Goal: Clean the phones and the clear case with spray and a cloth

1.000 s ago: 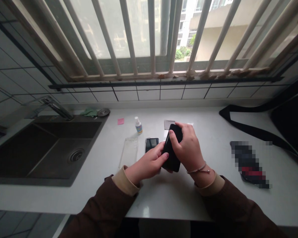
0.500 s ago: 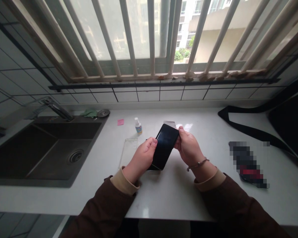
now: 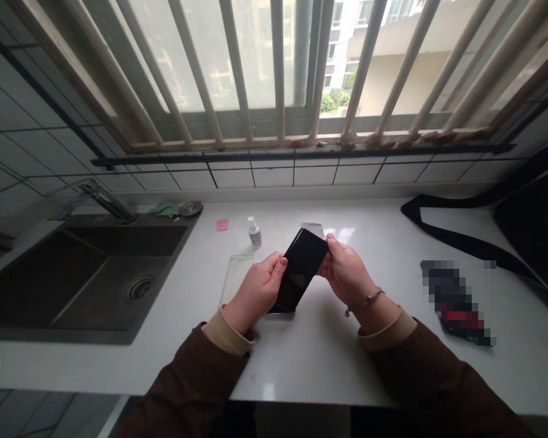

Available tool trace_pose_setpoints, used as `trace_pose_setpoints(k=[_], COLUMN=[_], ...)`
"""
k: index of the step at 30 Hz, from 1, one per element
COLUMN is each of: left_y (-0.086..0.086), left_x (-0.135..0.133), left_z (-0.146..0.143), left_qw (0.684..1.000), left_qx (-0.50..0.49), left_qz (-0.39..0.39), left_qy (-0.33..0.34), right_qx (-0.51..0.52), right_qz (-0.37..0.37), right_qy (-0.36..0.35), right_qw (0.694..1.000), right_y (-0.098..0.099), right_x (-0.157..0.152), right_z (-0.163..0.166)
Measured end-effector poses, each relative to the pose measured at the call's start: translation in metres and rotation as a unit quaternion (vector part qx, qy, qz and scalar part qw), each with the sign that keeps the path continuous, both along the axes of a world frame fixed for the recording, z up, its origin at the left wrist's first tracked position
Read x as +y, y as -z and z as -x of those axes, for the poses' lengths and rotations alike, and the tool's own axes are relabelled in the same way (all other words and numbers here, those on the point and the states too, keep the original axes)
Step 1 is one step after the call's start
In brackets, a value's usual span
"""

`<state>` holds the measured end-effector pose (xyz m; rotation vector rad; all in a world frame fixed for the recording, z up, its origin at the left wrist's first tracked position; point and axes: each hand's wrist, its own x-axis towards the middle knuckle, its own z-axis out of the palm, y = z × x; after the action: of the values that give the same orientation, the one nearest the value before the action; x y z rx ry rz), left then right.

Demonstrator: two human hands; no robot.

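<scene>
A black smartphone (image 3: 301,267) is held tilted above the white counter, its dark screen facing me. My left hand (image 3: 261,286) grips its left long edge, thumb on the front. At the upper right corner my right hand (image 3: 347,267) pinches the phone, the other fingers partly hidden behind it. Behind the left hand a clear phone case (image 3: 232,277) lies on the counter, partly covered. Past the phone's top edge lies a small grey flat piece (image 3: 313,229). A small white spray bottle (image 3: 254,232) with a blue and yellow label stands upright nearby.
On the left is a dark sink (image 3: 95,280) with a faucet (image 3: 107,204). A green cloth (image 3: 165,209) and a metal drain strainer (image 3: 190,208) lie behind it. A pink sticky note (image 3: 221,225) is near the bottle. On the right are a black strap (image 3: 466,240) and a pixelated dark object (image 3: 456,301).
The phone has tilted slightly in my hands, its lower end shifting a little left. The bright reflection on its screen is gone. Both hands keep their hold.
</scene>
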<state>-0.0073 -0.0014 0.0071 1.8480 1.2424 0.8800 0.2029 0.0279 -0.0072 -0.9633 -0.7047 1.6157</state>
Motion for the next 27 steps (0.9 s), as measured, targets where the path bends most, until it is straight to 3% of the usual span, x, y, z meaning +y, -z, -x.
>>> trace_pose_setpoints(k=[11, 19, 27], left_y=[0.004, -0.002, -0.002], left_x=[0.004, 0.0, 0.001], left_z=[0.002, 0.001, 0.006], left_qw=[0.999, 0.999, 0.999], left_qx=[-0.035, 0.033, -0.017], left_qz=[0.037, -0.032, 0.007], left_qy=[0.002, 0.017, 0.026], right_qx=[0.02, -0.021, 0.031], right_qz=[0.024, 0.002, -0.016], right_qy=[-0.01, 0.041, -0.001], right_qw=[0.999, 0.999, 0.999], right_y=[-0.008, 0.002, -0.003], right_x=[-0.002, -0.001, -0.003], right_z=[0.0, 0.002, 0.001])
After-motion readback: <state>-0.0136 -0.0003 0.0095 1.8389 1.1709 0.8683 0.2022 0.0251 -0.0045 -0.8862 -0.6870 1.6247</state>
